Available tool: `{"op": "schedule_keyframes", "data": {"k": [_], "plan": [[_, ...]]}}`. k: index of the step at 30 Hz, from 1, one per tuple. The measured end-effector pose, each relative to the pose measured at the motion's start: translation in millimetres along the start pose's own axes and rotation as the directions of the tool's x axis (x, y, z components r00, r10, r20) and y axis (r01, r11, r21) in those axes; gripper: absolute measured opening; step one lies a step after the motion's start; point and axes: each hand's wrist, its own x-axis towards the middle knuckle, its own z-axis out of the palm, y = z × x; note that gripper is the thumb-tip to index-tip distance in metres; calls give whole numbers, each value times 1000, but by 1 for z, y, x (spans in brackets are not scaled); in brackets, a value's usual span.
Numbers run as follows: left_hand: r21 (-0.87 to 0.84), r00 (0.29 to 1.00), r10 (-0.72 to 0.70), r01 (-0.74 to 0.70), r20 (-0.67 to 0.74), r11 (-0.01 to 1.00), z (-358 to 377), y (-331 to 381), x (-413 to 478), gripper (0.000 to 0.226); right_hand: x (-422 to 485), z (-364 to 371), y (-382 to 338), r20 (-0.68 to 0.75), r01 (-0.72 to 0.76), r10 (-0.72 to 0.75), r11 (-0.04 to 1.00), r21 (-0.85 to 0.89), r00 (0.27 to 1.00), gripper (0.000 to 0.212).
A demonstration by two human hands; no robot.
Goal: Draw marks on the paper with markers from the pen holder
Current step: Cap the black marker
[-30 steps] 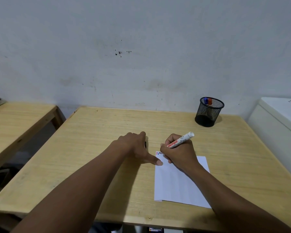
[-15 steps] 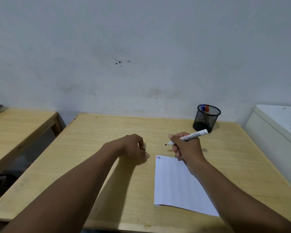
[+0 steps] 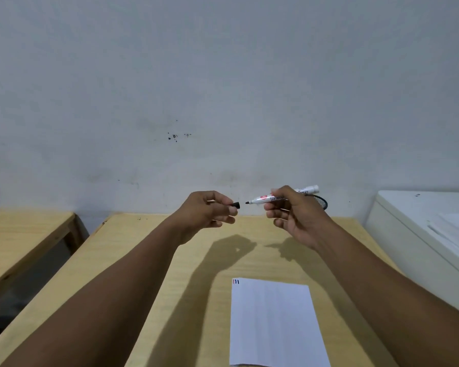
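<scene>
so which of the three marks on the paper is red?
The leftmost mark at the paper's top-left corner is red; the middle looks blue, the right one dark, likely black.

White marker, held above the desk: black lettering on its barrel begins "Bo" and ends "er", the middle hidden by fingers. A small red label beside it is unreadable.

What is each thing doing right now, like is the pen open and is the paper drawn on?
marker: uncapped, tip bare, held level in the right hand
cap: off, pinched in the left hand
paper: flat on the table, three short marks in its top left corner
pen holder: mostly hidden behind the right hand
</scene>
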Motion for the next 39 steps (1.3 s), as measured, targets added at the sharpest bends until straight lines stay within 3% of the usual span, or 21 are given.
{"op": "schedule_keyframes", "data": {"k": [14,21,24,27,30,33,36,39], "plan": [[-81,997,30,-24,76,996,23,7,8,19,2,-6,7,5,28,-28,999,23,1000,16],[-108,996,42,-33,84,994,26,7,17,11,7,-8,12,77,-61,51,989,135,996,14],[-62,994,45,-39,97,997,26,9,19,12,12,-14,11,90,-93,87,993,67,992,19],[-31,997,65,-64,40,997,28,11,23,13,16,-23,0,89,-146,166,970,-193,982,40],[-3,992,115,-116,-45,993,30,20,32,13,17,-42,-25,68,-172,258,796,-580,964,59],[94,983,173,-167,-61,981,36,33,44,13,17,-64,-56,33,-83,208,523,-848,978,52],[172,971,222,-206,-83,963,46,45,60,14,23,-80,-83,-6,-28,77,292,-956,997,37],[311,959,263,-219,-105,925,65,55,77,13,35,-89,-101,-40,-38,-14,137,-990,999,21]]}}
